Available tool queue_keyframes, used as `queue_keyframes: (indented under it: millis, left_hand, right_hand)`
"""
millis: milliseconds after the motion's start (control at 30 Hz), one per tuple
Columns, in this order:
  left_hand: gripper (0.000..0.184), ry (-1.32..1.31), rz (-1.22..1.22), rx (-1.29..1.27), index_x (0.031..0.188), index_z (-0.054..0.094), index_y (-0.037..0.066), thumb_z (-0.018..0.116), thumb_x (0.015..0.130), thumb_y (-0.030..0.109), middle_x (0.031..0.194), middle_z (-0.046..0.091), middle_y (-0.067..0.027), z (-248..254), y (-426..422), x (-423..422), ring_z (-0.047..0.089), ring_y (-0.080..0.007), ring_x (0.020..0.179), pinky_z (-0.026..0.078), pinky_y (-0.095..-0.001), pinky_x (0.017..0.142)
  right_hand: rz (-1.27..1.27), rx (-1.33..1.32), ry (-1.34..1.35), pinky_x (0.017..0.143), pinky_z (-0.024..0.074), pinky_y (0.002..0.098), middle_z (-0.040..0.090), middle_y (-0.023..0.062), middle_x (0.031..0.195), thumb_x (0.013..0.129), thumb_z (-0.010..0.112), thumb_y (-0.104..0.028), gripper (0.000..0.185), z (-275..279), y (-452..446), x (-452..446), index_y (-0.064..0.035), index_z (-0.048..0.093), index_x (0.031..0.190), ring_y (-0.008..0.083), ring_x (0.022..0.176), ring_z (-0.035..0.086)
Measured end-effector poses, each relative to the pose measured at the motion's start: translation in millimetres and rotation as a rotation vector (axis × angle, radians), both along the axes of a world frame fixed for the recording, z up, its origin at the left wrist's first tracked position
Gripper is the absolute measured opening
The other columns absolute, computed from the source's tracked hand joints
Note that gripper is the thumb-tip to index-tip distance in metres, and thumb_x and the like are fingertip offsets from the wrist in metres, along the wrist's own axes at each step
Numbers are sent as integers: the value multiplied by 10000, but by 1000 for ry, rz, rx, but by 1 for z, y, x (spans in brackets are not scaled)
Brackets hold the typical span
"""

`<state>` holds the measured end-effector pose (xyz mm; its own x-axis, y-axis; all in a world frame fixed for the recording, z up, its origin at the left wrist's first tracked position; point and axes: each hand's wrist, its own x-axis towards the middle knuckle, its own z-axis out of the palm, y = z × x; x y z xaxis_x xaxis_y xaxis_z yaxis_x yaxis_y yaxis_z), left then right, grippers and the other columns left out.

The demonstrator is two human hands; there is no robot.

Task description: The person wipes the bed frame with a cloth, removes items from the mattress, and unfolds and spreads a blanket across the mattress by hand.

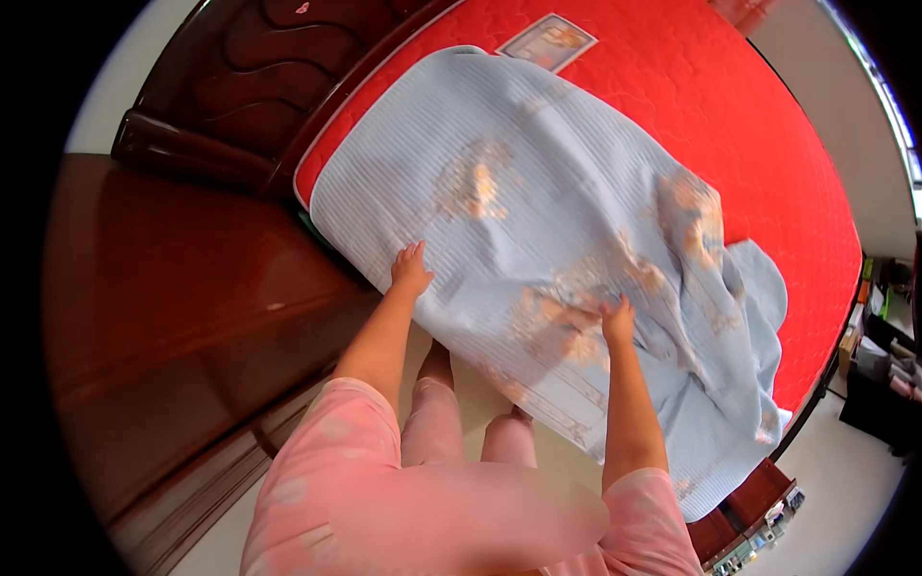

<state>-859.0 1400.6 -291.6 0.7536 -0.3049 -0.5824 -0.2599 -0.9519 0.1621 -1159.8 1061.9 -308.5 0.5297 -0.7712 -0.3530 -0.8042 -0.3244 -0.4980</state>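
A light blue ribbed cover (576, 173) with gold and tan flower patterns lies over the near part of a red mattress (749, 144). It is flat toward the headboard and rumpled and folded on the right. My left hand (411, 269) rests on the cover close to its near edge, fingers apart. Farther right, my right hand (618, 319) touches a wrinkled, patterned part of the cover; its fingers are bent, and whether they pinch the cloth is too small to tell.
A dark wooden headboard (250, 77) stands at the upper left, beside a brown wooden cabinet (192, 259). On the mattress lies a flat patterned rectangle (547, 42). Small items fill a dark shelf (879, 384) at the far right.
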Motion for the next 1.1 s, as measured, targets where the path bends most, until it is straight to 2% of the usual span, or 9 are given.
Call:
queue_keyframes:
  millis: [300,400,467,633,733,867,1000,1033,1100]
  left_hand:
    - [637,-214,50,-59,1321,309,102,590,751,141,1358,302,-148,-61,62,219,334,-345,1208,340,-395,973]
    - [616,-432,93,-90,1325,296,89,555,766,111,1358,291,-170,-112,88,301,383,-353,1177,367,-402,949]
    - [606,-336,248,-93,1330,278,78,538,784,111,1352,290,-179,-68,76,329,415,-350,1153,385,-400,933]
    - [516,-279,352,-95,1280,328,52,532,818,152,1259,400,-204,-84,101,363,451,-357,1105,396,-396,905]
    - [421,-288,350,-137,1205,401,27,531,828,163,1188,460,-219,-99,121,370,463,-364,1079,392,-399,896]
    - [357,-427,358,-195,1134,464,19,525,826,190,1135,493,-232,-115,155,368,459,-375,1066,377,-410,890]
    - [359,-381,436,-198,1115,461,10,545,809,178,1136,484,-234,-120,163,373,464,-373,1050,376,-403,886]
    - [393,-388,486,-203,1148,441,16,552,803,168,1172,453,-237,-109,153,370,451,-379,1067,375,-403,894]
    - [470,-404,591,-203,1213,402,29,567,789,148,1244,391,-244,-84,134,353,426,-391,1102,375,-402,909]
  right_hand:
    - [16,-136,-92,921,369,431,424,283,1172,763,625,-274,552,-66,7,252,23,418,1179,418,1083,432]
    - [-228,-143,243,849,421,449,413,286,1147,763,603,-300,510,-60,9,324,25,426,1115,437,1005,488]
    - [-175,-189,357,828,434,448,456,272,1121,771,575,-294,444,-66,2,337,21,455,1060,426,982,513]
    - [-43,-229,422,813,436,417,595,236,966,794,537,-210,298,-79,-19,334,34,544,965,354,966,557]
    - [-78,-235,342,798,437,410,601,216,951,803,515,-186,272,-87,-23,328,29,539,968,357,941,562]
    - [-102,-329,-128,706,436,398,604,185,839,833,485,-144,182,-71,-29,342,19,519,906,339,797,576]
    - [-197,-114,-2,660,443,387,594,185,764,852,474,-128,158,-63,-30,349,21,510,892,315,706,584]
    - [-282,28,-99,685,447,391,592,188,816,833,512,-112,136,-73,-31,346,18,512,871,303,751,579]
    - [-23,-174,-81,775,432,400,565,204,946,811,545,-104,187,-92,-20,331,16,509,950,319,875,549]
